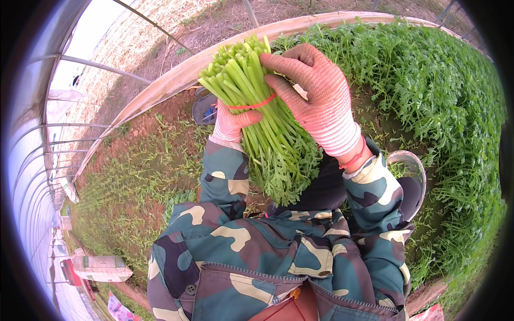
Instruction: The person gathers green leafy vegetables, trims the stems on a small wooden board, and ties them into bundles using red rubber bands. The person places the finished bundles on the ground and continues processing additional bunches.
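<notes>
A bunch of leafy greens (277, 136), with cut pale stems at the top and lobed leaves below, is held up before my chest. Around the stems runs a red band (253, 104). My left hand (233, 122), in a pink-and-white knit glove, grips the bunch from the left, its thumb across the stems just below the band. My right hand (317, 92), in a matching glove soiled brown at the fingers, is at the right side of the stem ends. Its thumb and forefinger are apart, their tips against the outer stems; the other fingers are partly hidden.
Dense uncut greens (445, 104) grow on the right. A clear-rimmed container (413, 168) stands by my right arm. A grey basket (202, 106) with something blue inside sits behind my left hand. Cut stubble (132, 192) covers the left soil. Plastic sheeting (132, 104) edges the bed.
</notes>
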The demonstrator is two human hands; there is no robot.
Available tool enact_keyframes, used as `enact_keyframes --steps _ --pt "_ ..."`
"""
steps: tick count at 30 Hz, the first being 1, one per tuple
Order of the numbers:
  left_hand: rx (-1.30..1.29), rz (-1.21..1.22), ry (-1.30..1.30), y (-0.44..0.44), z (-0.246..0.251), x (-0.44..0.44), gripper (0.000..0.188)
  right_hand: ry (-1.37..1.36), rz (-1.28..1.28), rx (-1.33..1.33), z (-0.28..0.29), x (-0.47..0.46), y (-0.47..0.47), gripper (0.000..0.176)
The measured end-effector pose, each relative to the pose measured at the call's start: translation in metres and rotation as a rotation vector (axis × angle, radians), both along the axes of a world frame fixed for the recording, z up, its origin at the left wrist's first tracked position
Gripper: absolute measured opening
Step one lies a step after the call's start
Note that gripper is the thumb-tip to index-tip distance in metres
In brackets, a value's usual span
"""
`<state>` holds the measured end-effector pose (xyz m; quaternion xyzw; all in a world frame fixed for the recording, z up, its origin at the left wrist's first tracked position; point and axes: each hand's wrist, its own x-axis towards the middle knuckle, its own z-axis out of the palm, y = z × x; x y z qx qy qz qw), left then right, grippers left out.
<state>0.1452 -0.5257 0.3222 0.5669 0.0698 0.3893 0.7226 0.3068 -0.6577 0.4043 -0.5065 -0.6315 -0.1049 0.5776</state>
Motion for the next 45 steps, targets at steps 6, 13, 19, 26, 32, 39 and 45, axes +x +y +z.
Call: enact_keyframes --steps 6,13,19,26,32,39,45 --pt "-0.051 -0.016 0.021 -0.009 0.001 0.005 0.088 0.078 0.0 -0.07 0.0 -0.003 -0.01 0.019" --pt "-0.047 -0.051 0.094 -0.014 0.002 0.005 0.093 0.246 0.103 -0.121 0.005 0.006 -0.016 0.014" --pt "-0.053 -0.079 0.124 -0.02 0.007 0.004 0.097 -0.179 -0.023 -0.115 0.018 0.022 -0.016 0.015" --pt "-0.067 -0.059 0.093 -0.015 -0.009 -0.001 0.1 -0.186 -0.149 0.08 0.017 0.019 -0.005 0.012" --pt "-0.082 -0.049 0.069 -0.014 -0.012 -0.006 0.099 -0.147 -0.45 -0.395 -0.031 0.086 -0.01 0.015" --pt "-0.124 -0.092 0.053 -0.017 -0.011 -0.003 0.093 0.08 0.097 -0.293 -0.02 0.02 -0.03 0.021" --pt "-0.149 -0.092 0.058 -0.022 -0.011 -0.004 0.091 -0.377 -0.211 -0.166 -0.015 0.008 -0.032 0.016"
